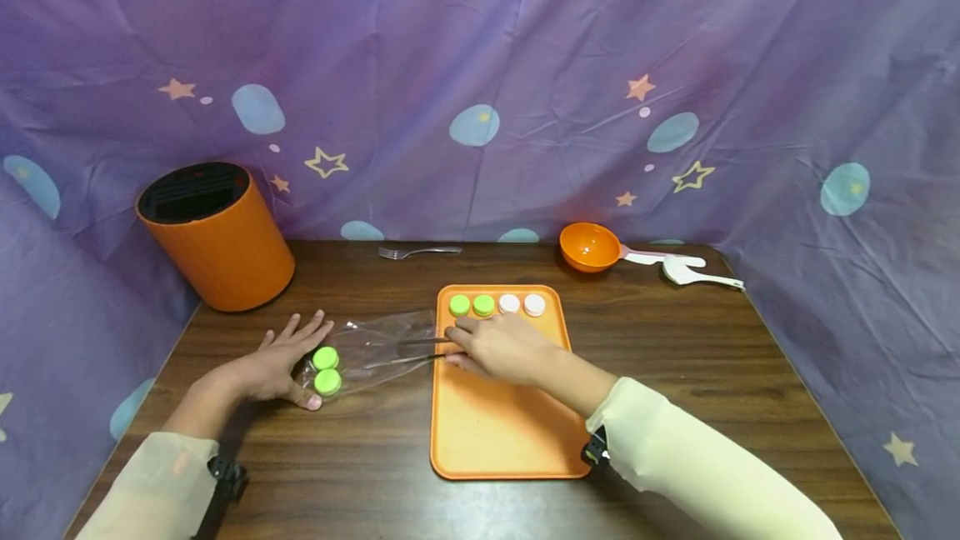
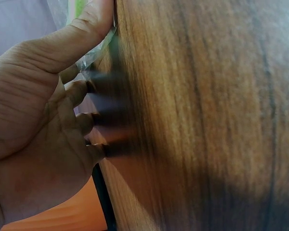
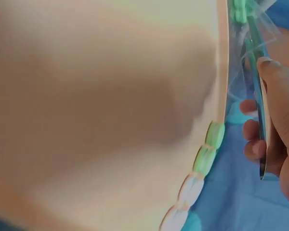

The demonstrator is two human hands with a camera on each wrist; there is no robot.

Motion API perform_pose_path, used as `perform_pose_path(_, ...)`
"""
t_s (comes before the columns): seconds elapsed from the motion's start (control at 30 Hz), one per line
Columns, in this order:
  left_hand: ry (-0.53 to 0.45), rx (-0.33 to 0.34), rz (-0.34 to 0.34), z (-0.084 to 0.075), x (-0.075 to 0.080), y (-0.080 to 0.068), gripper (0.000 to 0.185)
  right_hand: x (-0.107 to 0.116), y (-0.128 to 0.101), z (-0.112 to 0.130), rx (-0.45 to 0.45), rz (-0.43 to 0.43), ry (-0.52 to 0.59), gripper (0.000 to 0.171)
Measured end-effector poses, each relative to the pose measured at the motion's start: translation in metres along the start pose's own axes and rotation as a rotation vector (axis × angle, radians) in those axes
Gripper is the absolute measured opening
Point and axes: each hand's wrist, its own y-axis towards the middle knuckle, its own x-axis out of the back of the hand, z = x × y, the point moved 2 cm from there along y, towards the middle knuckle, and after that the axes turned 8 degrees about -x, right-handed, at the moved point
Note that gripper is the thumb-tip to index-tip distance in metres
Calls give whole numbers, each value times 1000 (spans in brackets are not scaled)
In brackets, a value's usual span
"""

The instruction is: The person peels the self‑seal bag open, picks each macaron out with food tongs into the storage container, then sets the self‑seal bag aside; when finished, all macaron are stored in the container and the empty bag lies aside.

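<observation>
My right hand (image 1: 506,348) grips metal tongs (image 3: 261,110) over the left side of the orange tray (image 1: 495,440). The tongs' arms reach left into a clear plastic bag (image 1: 397,325) lying on the table. Two green macarons (image 1: 327,382) sit at the bag's left end, apart from the tongs' tips. Around that end my left hand (image 1: 273,361) rests with fingers spread on the wood, its thumb against the plastic in the left wrist view. Along the tray's far edge stand two green macarons (image 1: 460,305) and two white macarons (image 1: 534,305) in a row.
An orange cylindrical holder (image 1: 225,248) with a black top stands at the back left. A fork (image 1: 418,252) lies near the back edge. At the back right are an orange bowl-shaped scoop (image 1: 589,248) and a white ladle (image 1: 681,272). A purple curtain (image 1: 420,90) encloses the table.
</observation>
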Motion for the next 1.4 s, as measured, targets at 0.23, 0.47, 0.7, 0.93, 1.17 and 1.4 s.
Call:
perform_pose_path(0.23,-4,9,15,-4,4,2,133,0,19,14,68,39,-10,37)
perform_pose_path(0.47,31,52,35,-9,4,2,132,-2,30,23,100,67,-3,41)
perform_pose_path(0.7,34,52,26,-10,3,1,131,-5,37,29,107,104,-14,43)
perform_pose_path(0.93,27,21,3,12,-2,5,135,-7,40,36,121,127,-12,41)
perform_pose_path(1.17,33,-5,-14,32,-7,9,135,-7,37,36,112,95,-12,37)
perform_pose_path(1.4,-6,8,8,1,0,1,135,-5,30,28,128,57,-1,39)
